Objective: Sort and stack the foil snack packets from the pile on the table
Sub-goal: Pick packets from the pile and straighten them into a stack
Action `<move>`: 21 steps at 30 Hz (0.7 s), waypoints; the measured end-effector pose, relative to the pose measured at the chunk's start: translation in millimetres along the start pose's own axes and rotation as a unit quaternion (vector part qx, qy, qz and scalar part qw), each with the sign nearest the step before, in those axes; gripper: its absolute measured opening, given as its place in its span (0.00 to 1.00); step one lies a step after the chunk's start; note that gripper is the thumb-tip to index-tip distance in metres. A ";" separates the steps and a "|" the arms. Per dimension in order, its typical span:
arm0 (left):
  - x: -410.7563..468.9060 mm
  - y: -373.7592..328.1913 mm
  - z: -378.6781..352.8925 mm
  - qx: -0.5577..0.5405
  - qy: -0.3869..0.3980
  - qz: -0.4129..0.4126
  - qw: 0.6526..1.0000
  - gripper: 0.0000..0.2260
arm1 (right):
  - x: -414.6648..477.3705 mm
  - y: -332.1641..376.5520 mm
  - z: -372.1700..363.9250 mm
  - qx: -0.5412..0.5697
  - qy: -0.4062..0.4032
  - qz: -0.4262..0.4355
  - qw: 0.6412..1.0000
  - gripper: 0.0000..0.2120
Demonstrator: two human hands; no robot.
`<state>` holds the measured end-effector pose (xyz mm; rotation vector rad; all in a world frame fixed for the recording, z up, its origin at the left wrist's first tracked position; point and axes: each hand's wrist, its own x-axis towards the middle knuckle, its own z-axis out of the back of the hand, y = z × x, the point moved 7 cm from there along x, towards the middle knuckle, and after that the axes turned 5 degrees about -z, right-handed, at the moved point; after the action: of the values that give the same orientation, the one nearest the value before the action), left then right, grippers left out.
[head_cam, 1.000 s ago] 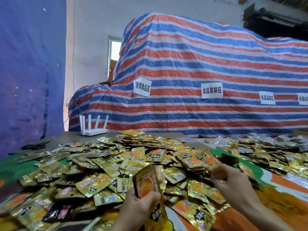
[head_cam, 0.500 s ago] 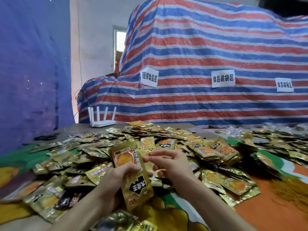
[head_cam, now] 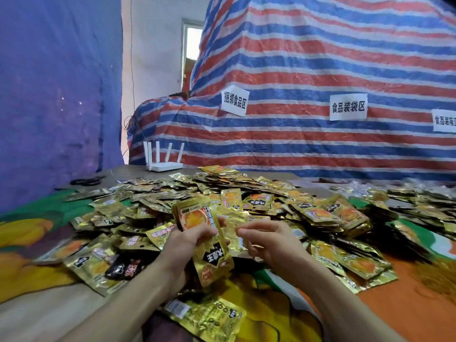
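**Packet Stacking: Hand-to-Pile Geometry**

We hold the gold packet (head_cam: 204,233) in the left hand (head_cam: 186,245), which is clamped on it at mid-length: thumb across the printed face, fingers curled behind. Its long axis runs tilted, from upper left down to lower right. Whether more packets sit behind it, we cannot tell.

The right hand (head_cam: 270,243) is just beside the packet on its right. Its fingers are loosely bent and nothing shows between them.

The pile (head_cam: 246,197) lies on the table (head_cam: 133,172) directly beyond both hands. The right hand is nearer its dense middle. We judge that the next pick falls to that hand, with transfer leftward onto the held packet.

Legible writing:
- **Black badge on the held packet:** it appears to read 大魔王, inverted toward us.
- **Striped tarpaulin (head_cam: 320,149):** the first label (head_cam: 234,101) reads 捆绑食品区 and the second label (head_cam: 348,106) reads 食品装袋区.
- **Third label (head_cam: 444,120):** cut off at the frame edge.
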<state>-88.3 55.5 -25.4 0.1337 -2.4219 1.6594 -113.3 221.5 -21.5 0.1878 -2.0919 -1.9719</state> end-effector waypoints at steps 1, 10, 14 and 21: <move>0.5 0.2 0.7 -0.022 0.002 0.003 1.000 0.13 | 0.6 0.9 0.5 0.019 0.000 0.004 1.000 0.05; -2.9 7.8 -14.0 -0.116 0.172 0.072 0.976 0.16 | -10.2 11.7 -11.4 0.272 0.126 -0.057 0.952 0.02; -3.6 15.9 -14.8 -0.050 0.159 0.104 0.981 0.15 | -11.7 20.6 -1.5 0.379 0.118 -0.013 0.918 0.11; -2.2 19.0 -11.9 -0.041 0.118 0.117 0.985 0.14 | -5.7 9.7 -10.3 0.255 0.085 0.003 0.963 0.26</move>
<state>-88.4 73.4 -39.1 -0.3530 -2.3925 1.5576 -104.2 213.9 -12.0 0.4276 -2.4282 -1.3168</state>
